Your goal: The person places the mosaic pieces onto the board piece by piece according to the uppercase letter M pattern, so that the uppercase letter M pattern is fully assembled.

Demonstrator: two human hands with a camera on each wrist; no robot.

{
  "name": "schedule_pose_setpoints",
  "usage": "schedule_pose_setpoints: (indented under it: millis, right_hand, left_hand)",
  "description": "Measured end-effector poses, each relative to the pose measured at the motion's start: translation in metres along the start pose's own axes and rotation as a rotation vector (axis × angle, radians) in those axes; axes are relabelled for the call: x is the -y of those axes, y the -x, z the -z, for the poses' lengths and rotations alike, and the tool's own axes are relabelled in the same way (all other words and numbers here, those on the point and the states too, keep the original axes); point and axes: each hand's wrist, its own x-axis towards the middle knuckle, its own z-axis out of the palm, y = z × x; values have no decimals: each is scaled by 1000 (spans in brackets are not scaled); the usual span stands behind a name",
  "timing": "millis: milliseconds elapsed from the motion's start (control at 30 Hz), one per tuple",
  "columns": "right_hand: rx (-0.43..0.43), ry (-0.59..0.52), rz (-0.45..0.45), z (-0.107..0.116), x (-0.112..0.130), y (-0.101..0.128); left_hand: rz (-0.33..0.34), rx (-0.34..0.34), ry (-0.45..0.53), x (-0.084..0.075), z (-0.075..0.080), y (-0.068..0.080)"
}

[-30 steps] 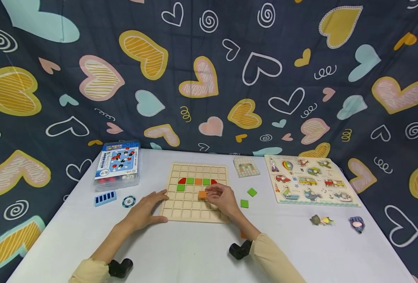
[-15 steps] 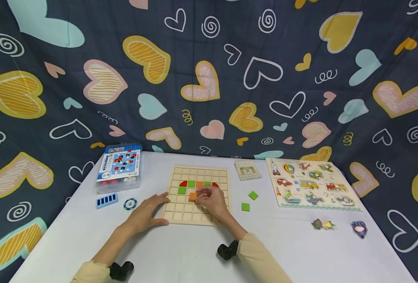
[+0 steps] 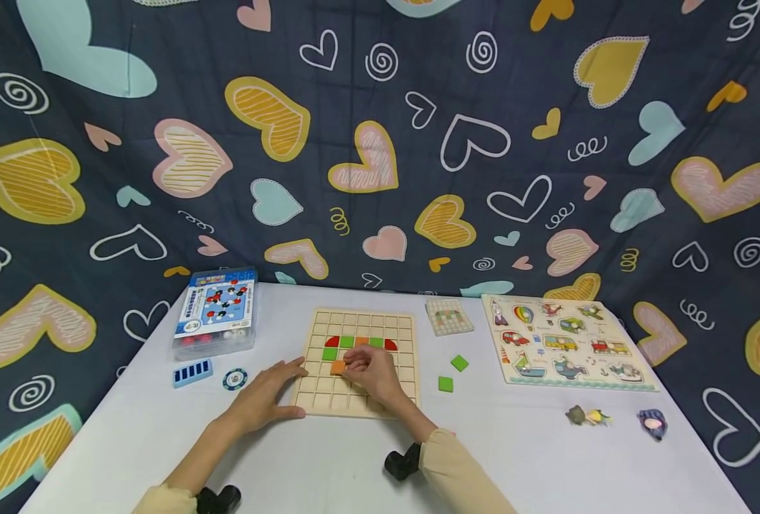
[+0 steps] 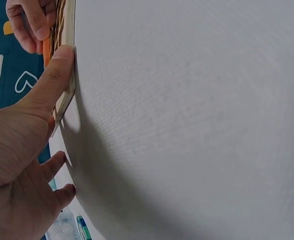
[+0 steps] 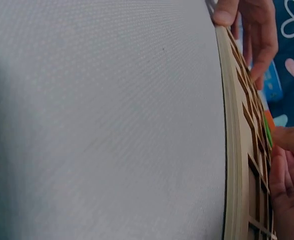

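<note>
A wooden grid board (image 3: 318, 405) lies flat on the table. Red, green and orange tiles form a row across it, with a green tile (image 3: 330, 353) below the row at the left. My right hand (image 3: 372, 374) pinches an orange square tile (image 3: 338, 368) over the board, just below that green tile. In the right wrist view the orange tile (image 5: 269, 120) shows at the tips of the thumb and finger. Against the board's left side rests my left hand (image 3: 261, 396), fingers spread; the left wrist view shows its thumb (image 4: 61, 60) on the board's edge.
Two loose green tiles (image 3: 446, 384) lie right of the board. Behind it is a small pattern card (image 3: 448, 317). A vehicle puzzle board (image 3: 569, 343) and small figures (image 3: 652, 423) are at right. At left are a plastic box (image 3: 216, 312), a blue block (image 3: 193, 373) and a round chip (image 3: 235, 379).
My right hand has carried the orange tile leftward across the board, to just below the left green tile. The left hand stays at the board's left edge. The head view has tilted slightly.
</note>
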Motion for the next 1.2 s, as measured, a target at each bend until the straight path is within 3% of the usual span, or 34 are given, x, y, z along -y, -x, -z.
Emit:
schedule_pose_setpoints:
  millis: [567, 900, 1200]
  right_hand:
    - [23, 52, 14, -7, 3, -7]
    - [51, -42, 12, -8, 5, -8]
    - [61, -64, -57, -9, 6, -8]
  left_hand:
    - [-21, 4, -10, 0, 1, -2]
    - [-27, -2, -24, 1, 1, 0]
    - [-17, 3, -12, 1, 1, 1]
